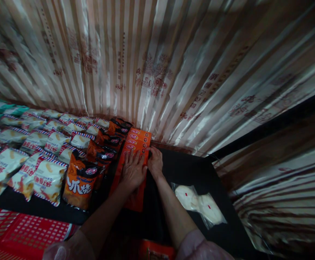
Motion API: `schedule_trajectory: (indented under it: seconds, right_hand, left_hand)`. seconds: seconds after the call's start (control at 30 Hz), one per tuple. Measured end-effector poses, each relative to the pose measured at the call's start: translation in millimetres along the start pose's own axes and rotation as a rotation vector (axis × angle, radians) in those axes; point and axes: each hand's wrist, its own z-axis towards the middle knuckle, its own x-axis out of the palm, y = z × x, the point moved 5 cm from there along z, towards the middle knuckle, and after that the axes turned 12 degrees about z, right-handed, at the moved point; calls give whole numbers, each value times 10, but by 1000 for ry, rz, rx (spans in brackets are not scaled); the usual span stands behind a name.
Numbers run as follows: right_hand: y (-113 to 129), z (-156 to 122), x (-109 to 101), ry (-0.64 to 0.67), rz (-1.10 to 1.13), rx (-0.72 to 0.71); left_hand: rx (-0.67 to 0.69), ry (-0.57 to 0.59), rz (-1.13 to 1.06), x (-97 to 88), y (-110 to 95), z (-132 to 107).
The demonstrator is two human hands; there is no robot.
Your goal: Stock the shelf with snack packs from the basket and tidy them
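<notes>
- Left hand [133,173]: palm down, fingers extended and slightly spread, resting flat on the orange packaging.
- Right hand [155,162]: fingers bent at the packaging's right edge; whether they grip or merely touch it cannot be told.
- Orange packaging [137,136]: a long piece with repeated printed logos, lying on the black table [198,168], immediately right of the orange-and-black bags [80,184].
- White snack bags [47,177]: set in rows farther left.
- Clear packets [187,196]: two, overlapping, right of the right forearm.
- Red basket [35,231]: lower left.
- Striped sheeting [160,43]: behind the table.
</notes>
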Motion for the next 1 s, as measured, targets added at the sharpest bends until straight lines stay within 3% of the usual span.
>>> schedule_trajectory:
  seconds: [1.0]
  right_hand:
    - [-24,207,32,184,-117,103]
  left_hand:
    - [6,-25,4,-32,-20,-4]
